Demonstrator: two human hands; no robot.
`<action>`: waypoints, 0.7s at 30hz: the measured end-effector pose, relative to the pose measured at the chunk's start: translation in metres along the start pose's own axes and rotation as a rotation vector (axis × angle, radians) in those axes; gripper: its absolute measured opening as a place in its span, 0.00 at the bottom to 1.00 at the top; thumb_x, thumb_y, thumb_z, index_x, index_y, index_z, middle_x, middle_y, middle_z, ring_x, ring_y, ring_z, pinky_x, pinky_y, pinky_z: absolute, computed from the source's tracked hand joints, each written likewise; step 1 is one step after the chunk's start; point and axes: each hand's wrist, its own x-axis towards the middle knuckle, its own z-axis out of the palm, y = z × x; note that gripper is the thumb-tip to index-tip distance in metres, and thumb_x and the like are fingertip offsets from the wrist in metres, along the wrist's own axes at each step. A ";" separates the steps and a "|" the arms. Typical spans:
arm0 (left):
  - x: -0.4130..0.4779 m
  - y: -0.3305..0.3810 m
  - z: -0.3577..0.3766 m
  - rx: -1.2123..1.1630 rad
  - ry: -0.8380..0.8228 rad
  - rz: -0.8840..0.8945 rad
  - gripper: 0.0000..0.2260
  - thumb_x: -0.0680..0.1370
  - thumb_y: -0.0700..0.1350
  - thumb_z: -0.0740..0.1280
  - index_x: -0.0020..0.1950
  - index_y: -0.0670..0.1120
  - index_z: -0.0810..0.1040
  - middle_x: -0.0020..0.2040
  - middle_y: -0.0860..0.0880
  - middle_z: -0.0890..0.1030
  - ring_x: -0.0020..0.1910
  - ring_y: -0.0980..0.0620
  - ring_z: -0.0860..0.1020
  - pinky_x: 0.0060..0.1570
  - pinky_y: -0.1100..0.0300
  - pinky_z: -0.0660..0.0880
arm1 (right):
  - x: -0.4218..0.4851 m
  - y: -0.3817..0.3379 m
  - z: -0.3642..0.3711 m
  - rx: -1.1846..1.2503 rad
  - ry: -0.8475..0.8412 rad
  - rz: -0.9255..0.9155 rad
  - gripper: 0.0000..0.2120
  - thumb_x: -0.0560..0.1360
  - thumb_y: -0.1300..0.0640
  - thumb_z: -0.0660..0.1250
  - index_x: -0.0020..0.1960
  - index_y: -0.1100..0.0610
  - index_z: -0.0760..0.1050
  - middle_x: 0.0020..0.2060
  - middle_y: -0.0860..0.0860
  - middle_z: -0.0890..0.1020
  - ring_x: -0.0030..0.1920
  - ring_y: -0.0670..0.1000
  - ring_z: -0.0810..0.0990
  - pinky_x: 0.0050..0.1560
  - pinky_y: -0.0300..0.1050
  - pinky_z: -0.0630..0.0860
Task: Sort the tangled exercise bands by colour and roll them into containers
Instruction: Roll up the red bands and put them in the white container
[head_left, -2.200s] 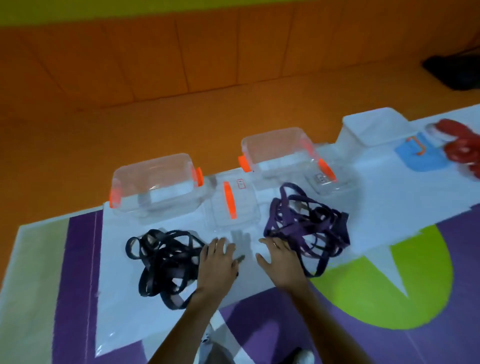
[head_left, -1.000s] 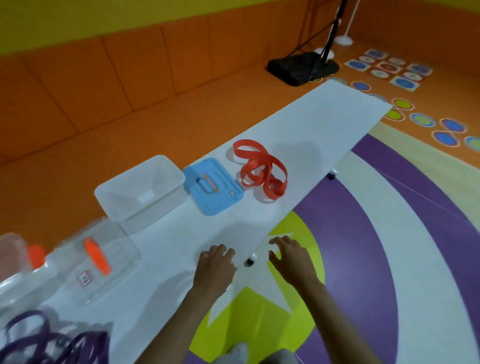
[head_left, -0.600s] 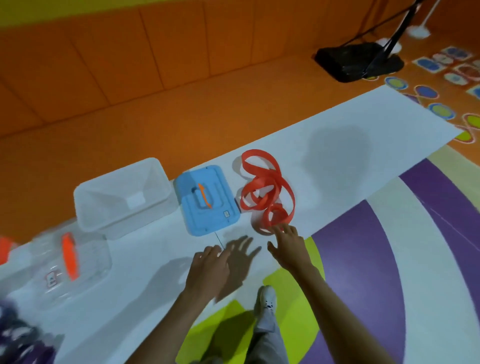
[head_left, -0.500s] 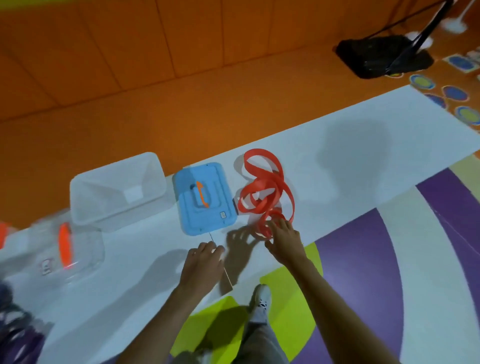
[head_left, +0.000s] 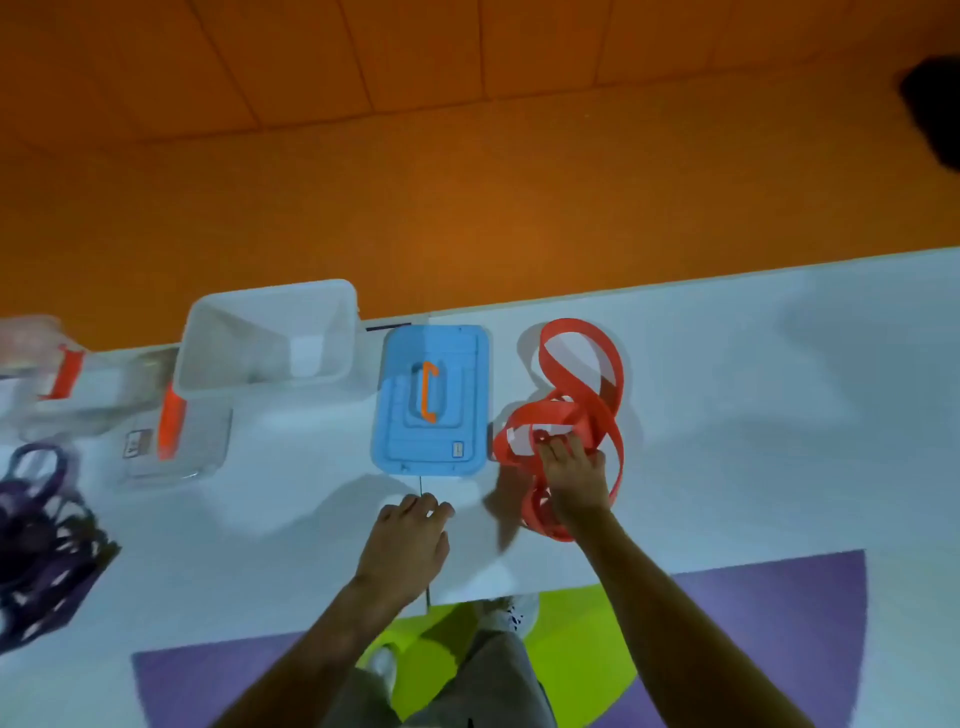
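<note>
White sheet (head_left: 779, 415) on floor. Open clear tub (head_left: 270, 338) at far edge; blue lid (head_left: 431, 405) just right of it. Red band tangle (head_left: 587, 415) on sheet beside lid, gripped by curled right hand (head_left: 574, 483). Purple band tangle (head_left: 41, 545) far left. Left hand (head_left: 408, 545) on sheet, fingers relaxed, holding nothing.

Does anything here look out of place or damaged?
Nothing looks damaged or spilled. The blue plastic lid lies flat beside the open clear plastic box, and the tangled red elastic band, gripped by the right hand, is unrolled.
</note>
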 end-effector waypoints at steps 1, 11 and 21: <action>-0.001 -0.001 0.001 0.005 -0.007 -0.005 0.12 0.70 0.48 0.70 0.52 0.51 0.84 0.46 0.51 0.84 0.45 0.48 0.84 0.38 0.52 0.81 | 0.005 -0.001 -0.001 -0.034 0.031 -0.015 0.29 0.61 0.58 0.79 0.62 0.59 0.83 0.55 0.55 0.85 0.60 0.64 0.82 0.46 0.66 0.81; -0.001 -0.035 -0.008 -0.095 0.039 0.009 0.15 0.69 0.46 0.79 0.55 0.51 0.84 0.47 0.51 0.83 0.46 0.48 0.83 0.39 0.51 0.81 | -0.018 0.020 -0.053 0.215 0.407 0.013 0.19 0.66 0.55 0.63 0.54 0.51 0.83 0.55 0.50 0.86 0.60 0.61 0.79 0.54 0.56 0.73; -0.011 -0.083 -0.067 -0.439 0.228 0.187 0.16 0.81 0.48 0.65 0.69 0.50 0.77 0.61 0.50 0.79 0.60 0.46 0.78 0.56 0.49 0.77 | -0.070 -0.083 -0.185 0.510 0.815 -0.013 0.30 0.61 0.70 0.66 0.58 0.47 0.80 0.54 0.53 0.84 0.55 0.64 0.82 0.62 0.64 0.77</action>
